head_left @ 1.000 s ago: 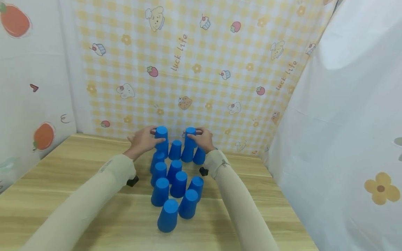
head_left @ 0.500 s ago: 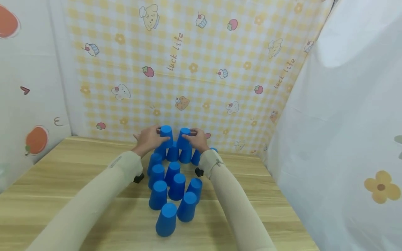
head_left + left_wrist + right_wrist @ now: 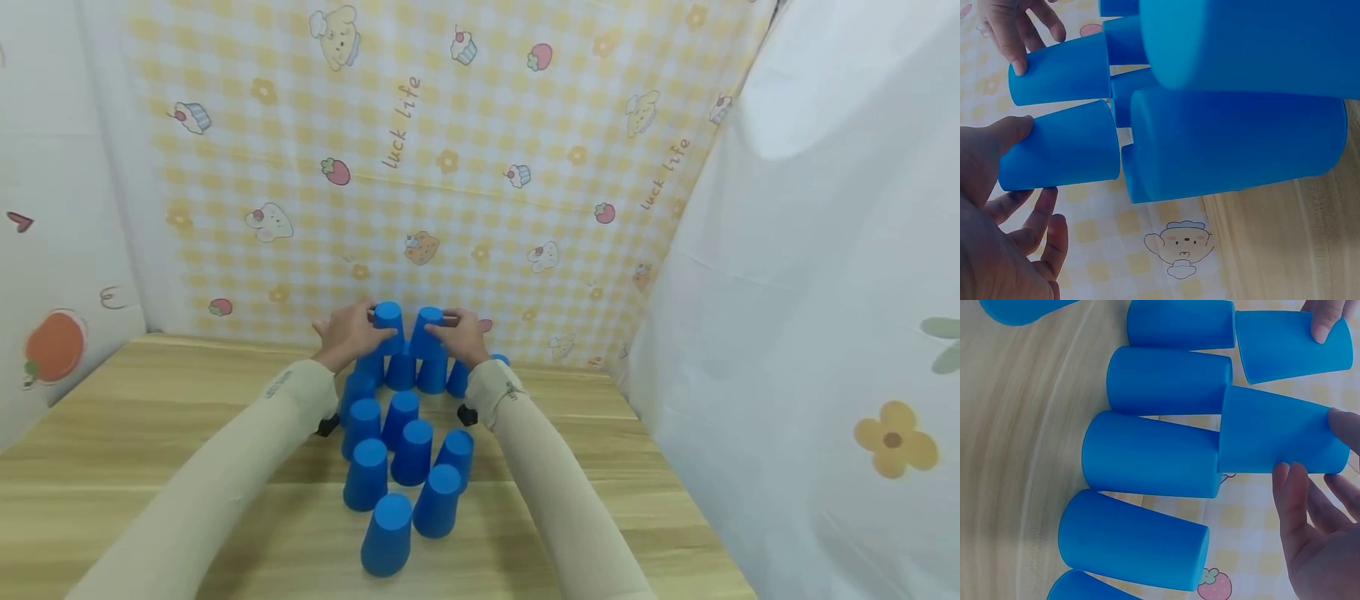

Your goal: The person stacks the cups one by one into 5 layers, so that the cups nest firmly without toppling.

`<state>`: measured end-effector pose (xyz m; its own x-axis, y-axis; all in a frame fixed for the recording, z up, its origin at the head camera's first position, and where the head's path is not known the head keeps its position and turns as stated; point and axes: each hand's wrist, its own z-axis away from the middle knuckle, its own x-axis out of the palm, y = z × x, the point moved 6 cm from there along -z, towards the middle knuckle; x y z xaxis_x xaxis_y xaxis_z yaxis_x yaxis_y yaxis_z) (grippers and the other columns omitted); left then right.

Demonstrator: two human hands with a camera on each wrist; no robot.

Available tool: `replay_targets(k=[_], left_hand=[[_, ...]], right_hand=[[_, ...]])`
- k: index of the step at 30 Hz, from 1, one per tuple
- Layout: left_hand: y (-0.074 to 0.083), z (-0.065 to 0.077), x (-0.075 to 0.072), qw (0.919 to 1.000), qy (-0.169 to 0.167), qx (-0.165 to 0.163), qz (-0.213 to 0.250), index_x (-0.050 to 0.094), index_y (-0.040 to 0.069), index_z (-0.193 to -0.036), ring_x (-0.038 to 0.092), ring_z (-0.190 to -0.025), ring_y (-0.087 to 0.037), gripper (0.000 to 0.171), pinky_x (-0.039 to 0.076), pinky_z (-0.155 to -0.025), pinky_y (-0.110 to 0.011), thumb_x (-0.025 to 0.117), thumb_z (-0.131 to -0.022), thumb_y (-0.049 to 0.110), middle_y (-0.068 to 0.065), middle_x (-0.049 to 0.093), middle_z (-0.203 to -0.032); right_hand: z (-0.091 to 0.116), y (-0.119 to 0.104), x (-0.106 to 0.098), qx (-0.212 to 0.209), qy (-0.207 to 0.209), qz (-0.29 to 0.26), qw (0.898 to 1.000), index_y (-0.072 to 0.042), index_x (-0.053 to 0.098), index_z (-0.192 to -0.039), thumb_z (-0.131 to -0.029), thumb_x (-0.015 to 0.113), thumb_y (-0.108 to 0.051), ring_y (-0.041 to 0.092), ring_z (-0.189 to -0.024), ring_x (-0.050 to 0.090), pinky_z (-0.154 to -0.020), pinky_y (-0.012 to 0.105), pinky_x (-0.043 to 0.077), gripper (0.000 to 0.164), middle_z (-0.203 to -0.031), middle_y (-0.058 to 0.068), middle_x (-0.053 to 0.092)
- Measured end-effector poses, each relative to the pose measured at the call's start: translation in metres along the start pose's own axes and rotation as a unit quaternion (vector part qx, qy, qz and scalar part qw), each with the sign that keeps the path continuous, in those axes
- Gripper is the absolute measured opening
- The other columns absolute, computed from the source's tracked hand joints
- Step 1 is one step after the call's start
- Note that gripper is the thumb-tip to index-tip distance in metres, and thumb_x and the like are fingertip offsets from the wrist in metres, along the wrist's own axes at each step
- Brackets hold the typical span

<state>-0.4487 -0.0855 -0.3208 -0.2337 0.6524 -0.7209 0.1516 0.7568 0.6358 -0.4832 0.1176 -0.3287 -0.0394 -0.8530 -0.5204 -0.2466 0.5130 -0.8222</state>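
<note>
In the head view my left hand (image 3: 348, 335) holds an upside-down blue cup (image 3: 388, 327) at the back of the table. My right hand (image 3: 461, 338) grips a second upside-down blue cup (image 3: 427, 333) just to its right. Both cups sit at the tops of a back row of inverted blue cups (image 3: 401, 368). In the right wrist view, the right-hand cup (image 3: 1282, 431) meets the tops of two row cups, and thumb and fingers pinch it near its base. The left wrist view shows the left-hand cup (image 3: 1063, 150) between thumb and fingers, with a narrow gap to the other held cup.
Several more inverted blue cups (image 3: 387, 535) stand in a loose cluster nearer the front, between the forearms. A wooden table (image 3: 585, 467) lies beneath. Behind the back row hangs a yellow checked cloth (image 3: 465, 208); a white cloth (image 3: 780, 350) borders the right side.
Both held cups have come closer together, the left one shifting right and the right one left, over the back row. The head view has turned slightly to the right.
</note>
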Motion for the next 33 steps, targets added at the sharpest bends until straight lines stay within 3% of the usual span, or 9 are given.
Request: replay_targets(k=[6,24,33], left_hand=[[-0.004,-0.004,0.004,0.9999,-0.008,0.002,0.007,0.052,0.002,-0.136,0.052,-0.122,-0.044,0.058,0.002,-0.105,-0.078,0.067,-0.094,0.039,-0.023,0.061,-0.129],[-0.012,-0.007,0.011,0.9997,-0.012,0.015,0.016,0.052,-0.001,-0.13,0.05,-0.122,-0.045,0.054,0.0,-0.103,-0.08,0.064,-0.096,0.039,-0.025,0.058,-0.131],[-0.023,-0.005,0.016,0.9993,-0.029,-0.013,0.017,0.046,-0.001,-0.138,0.048,-0.124,-0.044,0.069,0.015,-0.103,-0.073,0.07,-0.091,0.042,-0.026,0.052,-0.138]], right_hand=[[-0.001,0.005,0.001,0.006,0.006,0.011,1.0,-0.006,0.056,-0.136,-0.093,0.071,-0.023,0.031,-0.117,0.063,-0.09,0.042,0.055,0.049,-0.132,0.015,0.063],[0.002,0.015,0.008,0.014,-0.027,0.012,0.999,-0.007,0.056,-0.137,-0.093,0.069,-0.014,0.033,-0.112,0.065,-0.072,0.039,0.06,0.047,-0.13,0.016,0.064],[0.006,0.015,0.001,-0.008,-0.034,0.024,0.999,-0.003,0.053,-0.14,-0.093,0.067,-0.013,0.032,-0.117,0.063,-0.086,0.041,0.057,0.05,-0.131,0.019,0.062]])
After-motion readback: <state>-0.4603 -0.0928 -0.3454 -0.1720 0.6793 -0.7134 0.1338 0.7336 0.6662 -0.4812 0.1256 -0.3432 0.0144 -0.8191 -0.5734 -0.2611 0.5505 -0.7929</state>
